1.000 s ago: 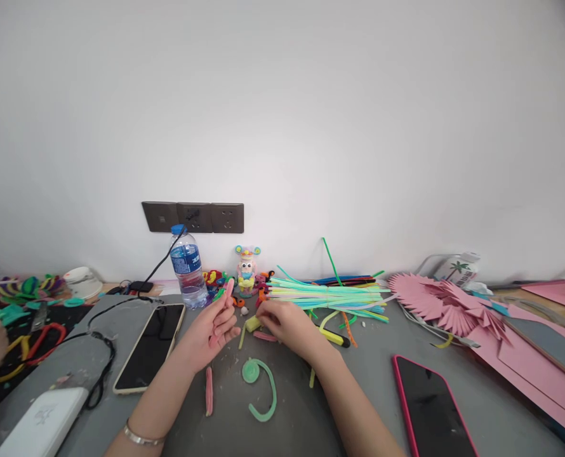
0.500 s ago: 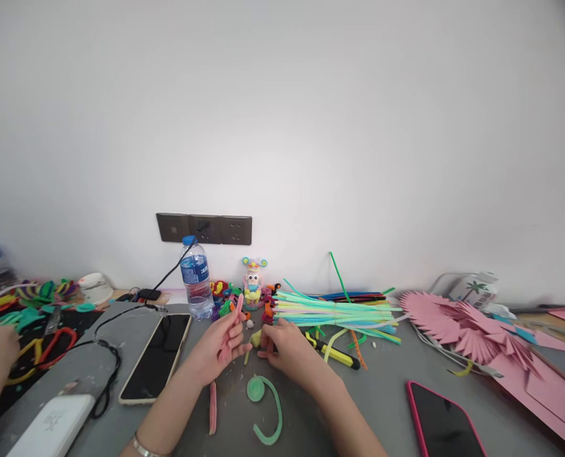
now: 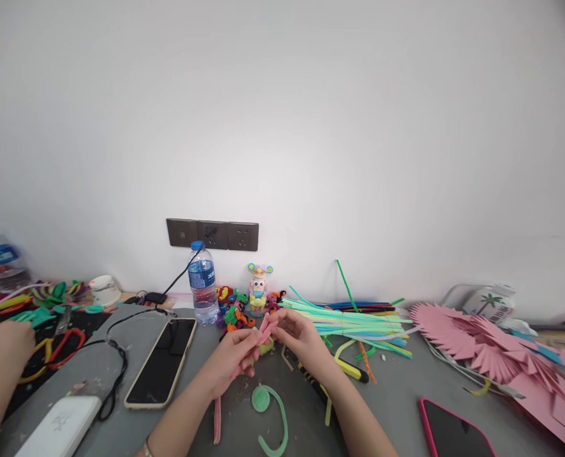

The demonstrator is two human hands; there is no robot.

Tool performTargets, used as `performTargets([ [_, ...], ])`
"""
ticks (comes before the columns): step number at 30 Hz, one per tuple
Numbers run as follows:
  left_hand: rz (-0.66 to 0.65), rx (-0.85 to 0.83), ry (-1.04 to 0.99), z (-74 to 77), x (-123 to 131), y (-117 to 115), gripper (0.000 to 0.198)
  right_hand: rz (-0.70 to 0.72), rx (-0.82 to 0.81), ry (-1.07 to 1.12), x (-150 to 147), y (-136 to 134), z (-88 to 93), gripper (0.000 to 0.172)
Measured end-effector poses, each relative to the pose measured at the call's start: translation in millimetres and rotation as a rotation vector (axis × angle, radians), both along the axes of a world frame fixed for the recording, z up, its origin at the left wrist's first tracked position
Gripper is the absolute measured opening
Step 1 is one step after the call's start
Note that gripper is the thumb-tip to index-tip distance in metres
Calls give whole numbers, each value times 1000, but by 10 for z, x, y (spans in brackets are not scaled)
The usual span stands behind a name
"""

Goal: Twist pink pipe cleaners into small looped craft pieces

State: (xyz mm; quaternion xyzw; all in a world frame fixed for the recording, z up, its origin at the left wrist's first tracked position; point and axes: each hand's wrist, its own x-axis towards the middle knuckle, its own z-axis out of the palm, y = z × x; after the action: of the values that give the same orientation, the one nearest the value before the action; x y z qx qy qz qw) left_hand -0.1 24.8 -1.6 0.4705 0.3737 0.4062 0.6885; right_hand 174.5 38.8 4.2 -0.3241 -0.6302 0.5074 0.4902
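Observation:
Both hands meet above the grey table. My left hand (image 3: 235,358) is closed on a pink pipe cleaner piece (image 3: 265,329), and my right hand (image 3: 301,339) pinches the same piece from the other side. A yellowish piece (image 3: 266,346) shows just behind the fingers, partly hidden. Below the hands, a green pipe cleaner coil (image 3: 260,398) with a curved tail lies on the table. A pink strip (image 3: 217,422) lies under my left wrist. The bundle of pastel pipe cleaners (image 3: 349,322) is beyond my right hand.
Left of my hands are a phone (image 3: 162,362), white power bank (image 3: 58,426), black cable (image 3: 115,374) and water bottle (image 3: 203,285). A small figurine (image 3: 258,289) stands behind. Yellow-handled pliers (image 3: 352,368) and a pink-cased phone (image 3: 456,431) are right. Another person's hand (image 3: 13,355) is far left.
My right hand has risen from the table to the pink piece, and both hands now meet on it. The view has shifted slightly left. The other person's hand now shows something pink beside it.

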Motion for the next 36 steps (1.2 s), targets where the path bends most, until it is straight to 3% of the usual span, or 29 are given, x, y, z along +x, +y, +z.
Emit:
performTargets([
  [6,-32,52,90,-23,-14,5,41,16,-7,33,-24,0,-35,21],
  [11,-48,53,117,-47,8,-2,36,-27,28,-75,-72,4,-63,16],
  [16,130,61,-24,-14,-68,60,40,-187,171,-219,-150,-95,21,13],
  [18,241,37,-89,21,-136,107,43,-105,245,-303,-222,-200,76,13],
  [20,310,7,-140,57,-201,153,45,152,297,-434,-322,-314,103,7],
  [22,338,-12,-185,82,-243,187,48,302,384,-578,-437,-409,86,6],
  [24,349,-13,-218,89,-252,206,49,342,449,-742,-547,-470,37,3],
  [27,413,25,-224,70,-230,215,49,326,484,-959,-668,-514,-38,19],
  [29,480,65,-215,54,-218,220,47,313,499,-1031,-718,-535,-67,20],
  [33,535,124,-201,48,-240,229,42,296,439,-963,-738,-560,-86,11],
  [36,532,184,-142,51,-264,223,38,309,313,-754,-668,-494,-106,17],
])
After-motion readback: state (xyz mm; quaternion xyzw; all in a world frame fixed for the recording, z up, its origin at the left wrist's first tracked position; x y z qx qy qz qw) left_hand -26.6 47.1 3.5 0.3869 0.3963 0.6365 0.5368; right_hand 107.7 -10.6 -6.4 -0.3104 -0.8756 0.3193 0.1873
